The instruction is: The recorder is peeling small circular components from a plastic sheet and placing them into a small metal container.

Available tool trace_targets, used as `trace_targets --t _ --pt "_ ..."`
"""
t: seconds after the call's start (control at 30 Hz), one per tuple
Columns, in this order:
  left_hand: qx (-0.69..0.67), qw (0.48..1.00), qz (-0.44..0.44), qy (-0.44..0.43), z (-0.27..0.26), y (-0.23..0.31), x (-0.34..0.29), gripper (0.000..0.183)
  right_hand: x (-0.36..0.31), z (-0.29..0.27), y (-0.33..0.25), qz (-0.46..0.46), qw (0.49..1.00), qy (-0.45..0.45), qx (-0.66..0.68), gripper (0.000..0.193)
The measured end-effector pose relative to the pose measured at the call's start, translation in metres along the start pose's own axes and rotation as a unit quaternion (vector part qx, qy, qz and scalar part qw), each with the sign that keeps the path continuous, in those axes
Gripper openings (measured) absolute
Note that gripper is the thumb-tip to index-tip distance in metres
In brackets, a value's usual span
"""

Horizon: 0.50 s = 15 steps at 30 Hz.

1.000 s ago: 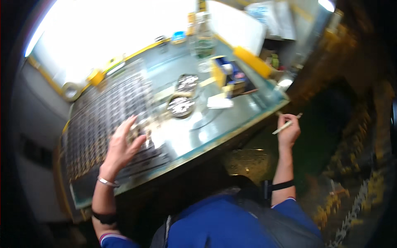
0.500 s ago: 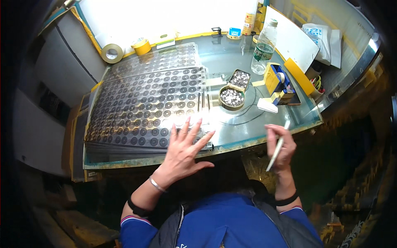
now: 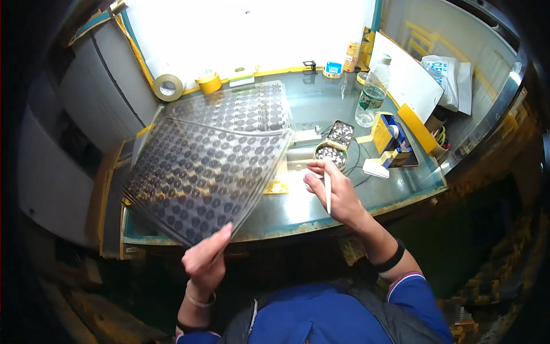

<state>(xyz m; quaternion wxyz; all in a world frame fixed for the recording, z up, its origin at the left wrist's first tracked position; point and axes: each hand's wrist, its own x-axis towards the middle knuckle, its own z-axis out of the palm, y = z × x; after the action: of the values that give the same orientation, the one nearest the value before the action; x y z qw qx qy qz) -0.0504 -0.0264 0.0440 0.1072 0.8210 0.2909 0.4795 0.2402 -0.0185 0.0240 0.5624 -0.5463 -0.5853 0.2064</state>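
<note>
My left hand (image 3: 207, 257) is closed on the near corner of a clear film sheet (image 3: 215, 163) printed with rows of dark rings. That corner is raised and pulled toward me past the table's front edge. Whether one sheet or several are pinched cannot be made out. Over the glass table, right of the film, my right hand (image 3: 345, 198) holds a slim white pen-like stick (image 3: 328, 195), its lower end pointing at me. Just beyond these fingers stands a round tin (image 3: 330, 153) of small black and white pieces, beside a squarish tin (image 3: 342, 132) of similar pieces.
A second ring-printed film (image 3: 240, 103) lies farther back. On the right are a plastic bottle (image 3: 372, 98), a tape dispenser (image 3: 392, 136) and a folded white wad (image 3: 376, 169). Tape rolls (image 3: 168, 88) sit at the back left. A bright panel (image 3: 246, 40) rises behind the glass table (image 3: 309, 221).
My left hand, spread flat over the film before, has closed on its near corner and drawn it up and toward me. My right hand has moved left over the table, still holding the stick.
</note>
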Motion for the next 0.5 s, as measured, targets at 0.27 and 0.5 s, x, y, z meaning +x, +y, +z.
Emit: trace_targets --t 0.27,0.5 --pt "-0.075 0.977 0.059 -0.193 -0.019 0.014 -0.062 0.019 0.035 0.028 -0.003 0.057 0.997 -0.052 -0.022 0.018" --pt "0.046 0.971 0.117 -0.203 -0.038 -0.004 -0.04 0.014 0.0 0.022 0.004 0.035 0.974 0.117 0.191 0.014"
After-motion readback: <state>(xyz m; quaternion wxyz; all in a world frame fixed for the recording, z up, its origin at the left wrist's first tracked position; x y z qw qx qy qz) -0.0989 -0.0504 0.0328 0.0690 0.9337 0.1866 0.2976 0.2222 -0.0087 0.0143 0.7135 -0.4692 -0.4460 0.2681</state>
